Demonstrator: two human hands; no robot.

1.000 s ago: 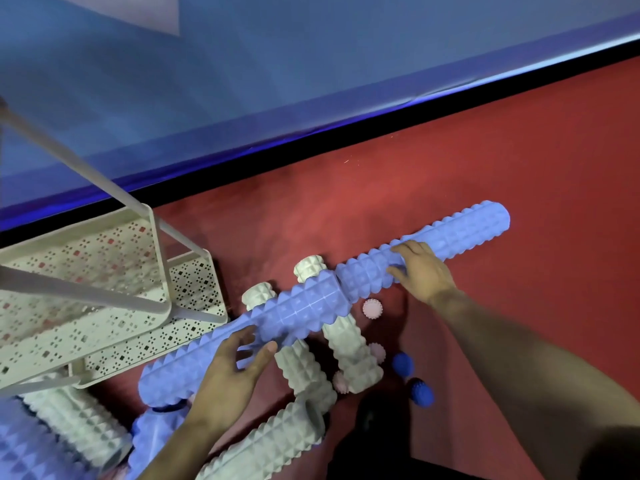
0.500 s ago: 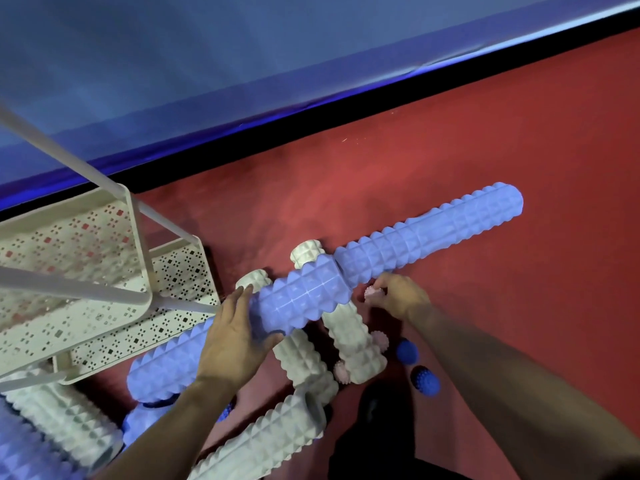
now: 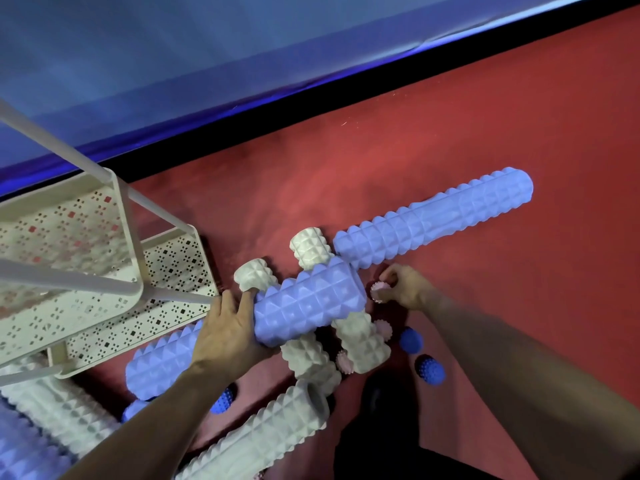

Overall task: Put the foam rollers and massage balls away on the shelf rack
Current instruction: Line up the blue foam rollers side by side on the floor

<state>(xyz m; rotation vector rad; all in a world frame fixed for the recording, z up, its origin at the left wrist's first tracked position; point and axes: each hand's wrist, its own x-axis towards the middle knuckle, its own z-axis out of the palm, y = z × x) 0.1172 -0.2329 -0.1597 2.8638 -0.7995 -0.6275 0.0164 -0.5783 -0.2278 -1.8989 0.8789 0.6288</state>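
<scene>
Shelf rack (image 3: 104, 258) standing at left; left hand (image 3: 227, 336) gripping blue roller (image 3: 308, 303) at centre, lying across white rollers (image 3: 310, 358). Right hand (image 3: 403, 285) pinching pink ball (image 3: 379, 292) right of centre. Pickup step; next, carrying both leftward to the rack.

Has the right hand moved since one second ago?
Yes. The right hand left the long blue roller and came down toward the person, and now pinches a pink spiky ball beside it.

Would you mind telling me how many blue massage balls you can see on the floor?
3, possibly more hidden. Two blue balls lie right of the white rollers, one above the other. A third peeks out beside the left forearm, under a blue roller.
</scene>
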